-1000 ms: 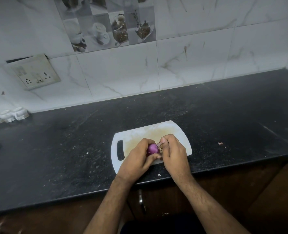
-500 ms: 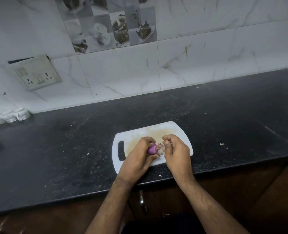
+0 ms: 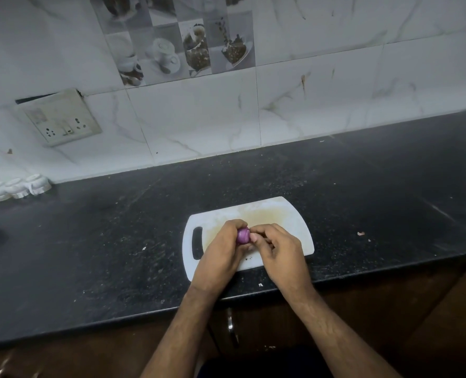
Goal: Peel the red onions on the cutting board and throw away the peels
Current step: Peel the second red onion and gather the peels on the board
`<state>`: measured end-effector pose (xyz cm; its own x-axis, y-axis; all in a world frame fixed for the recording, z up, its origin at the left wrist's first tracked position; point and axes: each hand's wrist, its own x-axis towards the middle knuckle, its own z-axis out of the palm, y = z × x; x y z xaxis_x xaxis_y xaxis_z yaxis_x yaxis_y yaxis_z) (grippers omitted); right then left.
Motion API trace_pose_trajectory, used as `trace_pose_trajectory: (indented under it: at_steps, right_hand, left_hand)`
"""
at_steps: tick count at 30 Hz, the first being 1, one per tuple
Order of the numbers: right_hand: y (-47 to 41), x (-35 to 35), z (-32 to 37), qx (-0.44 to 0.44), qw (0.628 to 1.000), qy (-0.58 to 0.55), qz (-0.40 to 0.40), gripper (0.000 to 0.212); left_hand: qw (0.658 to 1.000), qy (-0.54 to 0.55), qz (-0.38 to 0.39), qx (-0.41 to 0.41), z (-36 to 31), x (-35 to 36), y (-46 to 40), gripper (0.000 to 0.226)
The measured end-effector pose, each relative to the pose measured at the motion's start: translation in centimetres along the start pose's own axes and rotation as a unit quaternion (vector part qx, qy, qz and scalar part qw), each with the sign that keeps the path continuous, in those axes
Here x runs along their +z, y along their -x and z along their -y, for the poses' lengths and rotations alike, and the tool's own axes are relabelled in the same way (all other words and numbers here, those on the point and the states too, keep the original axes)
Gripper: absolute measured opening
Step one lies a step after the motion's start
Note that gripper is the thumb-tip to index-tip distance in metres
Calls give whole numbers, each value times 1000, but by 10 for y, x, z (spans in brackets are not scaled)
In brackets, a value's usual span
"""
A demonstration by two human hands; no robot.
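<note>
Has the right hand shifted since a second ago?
Yes. The right hand slid slightly left along the cutting board, closing onto the red onion in the left hand.

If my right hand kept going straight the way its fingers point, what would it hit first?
Most likely the red onion, which the right hand already touches at its fingertips; the left hand gripping it comes next.

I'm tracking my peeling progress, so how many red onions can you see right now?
1: the red onion is held over the cutting board, gripped by the left hand. Others may be hidden behind the hands.

head-worn view, angled down, countertop (image 3: 90, 241) close
</note>
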<state>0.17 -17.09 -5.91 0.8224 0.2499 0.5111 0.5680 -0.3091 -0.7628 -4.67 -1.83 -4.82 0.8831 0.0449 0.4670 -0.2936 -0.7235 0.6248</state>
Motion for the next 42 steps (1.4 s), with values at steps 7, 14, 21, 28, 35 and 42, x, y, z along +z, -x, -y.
trace_pose_trajectory:
  at_steps: [7,14,21,28,35,42]
  right_hand:
    - [3,4,1,1,999,38,3,16]
    - [5,2,9,-16,987,141,77,15]
    - [2,0,11,29,987,126,97,12]
    - [-4,-2,4,87,993,74,-2,12]
    - [-9,1,-2,123,988,97,7,23]
    - [-8,0,0,76,995,66,6,35]
  left_hand:
    - [997,-30,-14,66,-10,-2,-1,22]
    - [995,-10,-16,101,-8,-2,-2,22]
    - [993,-11,10,115,-16,-2,-8,20]
    - [998,-8,3,69,-3,-3,1,32]
    - [999,-29,-12,37,-5,-4,2,42]
    - [999,-16,-19,38,-2,-4,3,37]
